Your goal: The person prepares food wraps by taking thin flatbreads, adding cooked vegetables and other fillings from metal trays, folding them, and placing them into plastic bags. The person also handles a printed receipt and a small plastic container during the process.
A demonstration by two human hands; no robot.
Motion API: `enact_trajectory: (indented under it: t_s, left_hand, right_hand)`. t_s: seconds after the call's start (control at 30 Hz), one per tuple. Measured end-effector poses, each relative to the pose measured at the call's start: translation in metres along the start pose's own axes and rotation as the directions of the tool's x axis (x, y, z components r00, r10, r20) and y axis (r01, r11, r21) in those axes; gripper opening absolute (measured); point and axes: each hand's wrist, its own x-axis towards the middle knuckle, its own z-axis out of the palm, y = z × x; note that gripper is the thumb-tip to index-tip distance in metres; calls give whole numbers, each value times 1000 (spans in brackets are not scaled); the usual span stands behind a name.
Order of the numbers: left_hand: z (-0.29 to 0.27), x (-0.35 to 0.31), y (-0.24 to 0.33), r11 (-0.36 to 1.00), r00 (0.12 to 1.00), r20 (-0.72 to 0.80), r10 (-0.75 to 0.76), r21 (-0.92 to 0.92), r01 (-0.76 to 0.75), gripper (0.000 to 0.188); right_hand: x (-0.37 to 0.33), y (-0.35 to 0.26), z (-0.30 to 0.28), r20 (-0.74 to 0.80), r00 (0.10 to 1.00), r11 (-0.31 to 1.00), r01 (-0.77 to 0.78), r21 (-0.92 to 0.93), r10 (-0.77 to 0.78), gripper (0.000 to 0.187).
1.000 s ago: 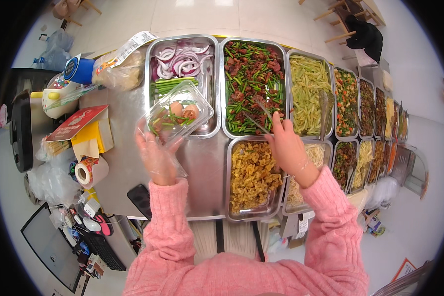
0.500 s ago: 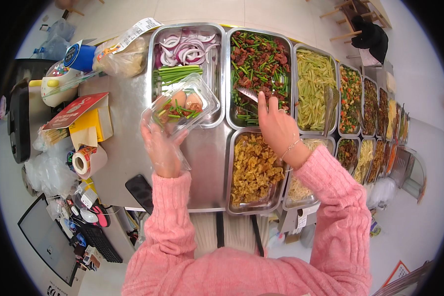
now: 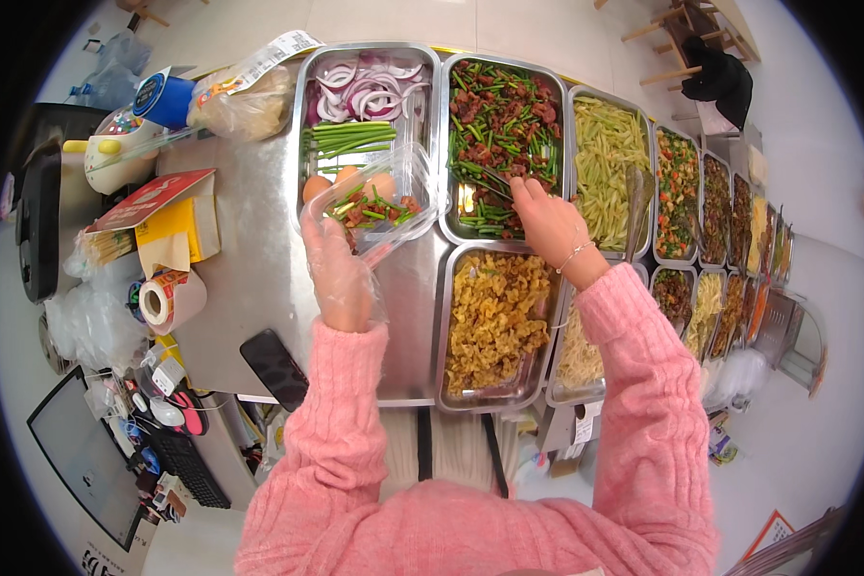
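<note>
My left hand (image 3: 341, 278), in a thin clear plastic glove, grips a clear plastic container (image 3: 420, 223) by its near left side. Pieces of meat and green stems (image 3: 379, 208) lie inside it. The container tilts over the near part of a steel tray (image 3: 300, 96) with sliced purple onion, green stems and brown eggs (image 3: 314, 187). Bare, my right hand (image 3: 545, 226) is closed on a metal serving utensil (image 3: 497, 184). Its working end reaches into the tray of meat and green stems (image 3: 509, 106); whether it is tongs or a spoon is unclear.
Nearest me is a tray of golden-brown pieces (image 3: 499, 322). Shredded green vegetable (image 3: 607, 144) fills the tray to the right, with more food trays beyond. At left are a black phone (image 3: 274, 370), a paper roll (image 3: 171, 300), a yellow box (image 3: 184, 233) and a bagged item (image 3: 245, 104).
My left hand and the container have shifted slightly right and nearer me, uncovering more of the eggs. My right hand has moved slightly right and nearer me; the utensil's end now sits lower among the food.
</note>
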Motion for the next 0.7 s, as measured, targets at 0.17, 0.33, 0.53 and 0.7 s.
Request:
enact_trajectory:
  t_s: [0.17,0.33,0.53,0.7]
  left_hand:
    - [4,8,-11,1000,995,101,17,5,-18,35]
    - [20,14,-34,994,975,211,-64,102,43,35]
    - [39,9,-50,968,890,393,-230,-4,252,36]
    - [24,10,-50,970,913,343,-219,-27,243,34]
  right_hand:
    - [-24,8,-11,5,999,999,-41,26,41,44]
    - [-51,11,-50,-57,998,998,24,56,-21,38]
    - [-44,-15,-63,-21,976,976,218,14,-218,39]
    - [-60,-2,-76,-22,984,950,178,256,-178,55]
